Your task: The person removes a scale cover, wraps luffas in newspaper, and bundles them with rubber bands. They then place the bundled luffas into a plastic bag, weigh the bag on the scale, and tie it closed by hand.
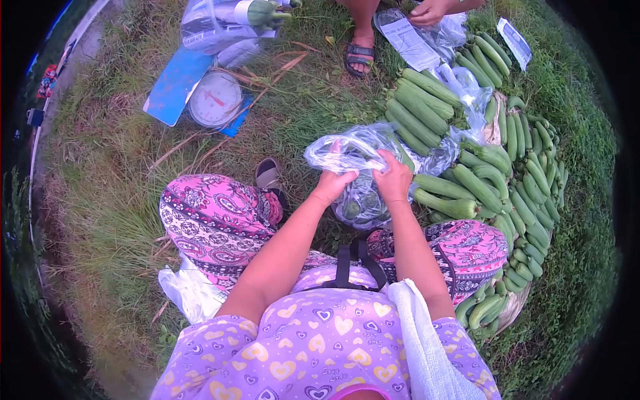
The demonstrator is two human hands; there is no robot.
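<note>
The heap of cucumbers [427, 113] lies just right of your clear plastic bag [363, 203], which sits low in front of you. It is thin, slippery film, probably bottom-heavy with produce. Your left hand [331, 185] and right hand [393, 179] each keep a closed grip pinching its gathered mouth, the best hold.

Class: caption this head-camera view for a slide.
Left hand and right hand hold a plastic bag beside gourds on grass.

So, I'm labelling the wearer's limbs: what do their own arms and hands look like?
Both arms are bare below the short sleeves of a lilac heart-printed top. The left hand and right hand are ungloved, with no watch or ring visible. A white woven cloth drapes the right shoulder.
</note>
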